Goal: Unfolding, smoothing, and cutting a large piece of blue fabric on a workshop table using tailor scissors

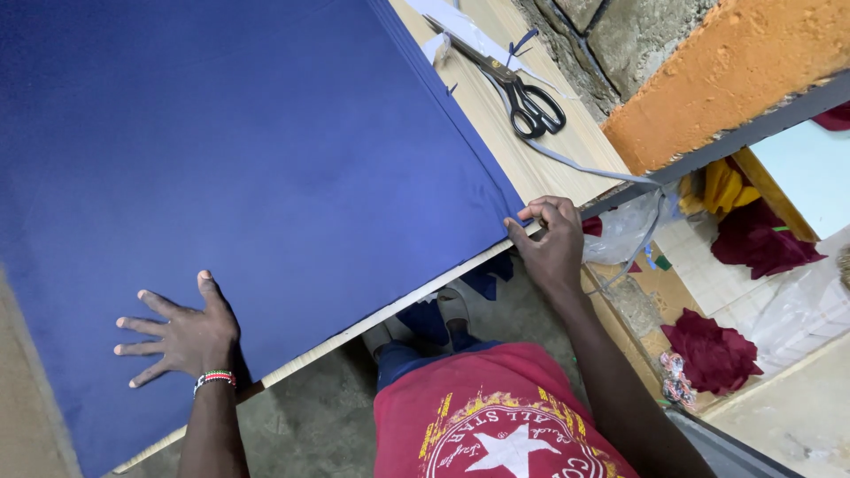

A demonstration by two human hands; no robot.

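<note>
A large sheet of dark blue cloth [248,168] lies spread flat over a wooden table [496,115] and covers most of its top; only a pale strip of wood shows along the near edge and at the far right side. The left hand [181,336] rests flat on the cloth near the table's near edge, palm down, with the fingers spread wide apart and holding nothing. On this wrist there is a beaded bracelet [215,379] in red, white, green and black. The right hand [551,243] is at the near right corner of the cloth, where the thumb and the bent fingers are closed together on the edge of the cloth. A pair of black scissors [518,88] lies on the bare wood at the far right, apart from both hands, with the blades closed. A thin grey strip [584,165] runs from near the scissors over the table's edge. Below the table one sees the person's red shirt [496,416], and dark red cloth pieces [713,354] on the floor at the right
</note>
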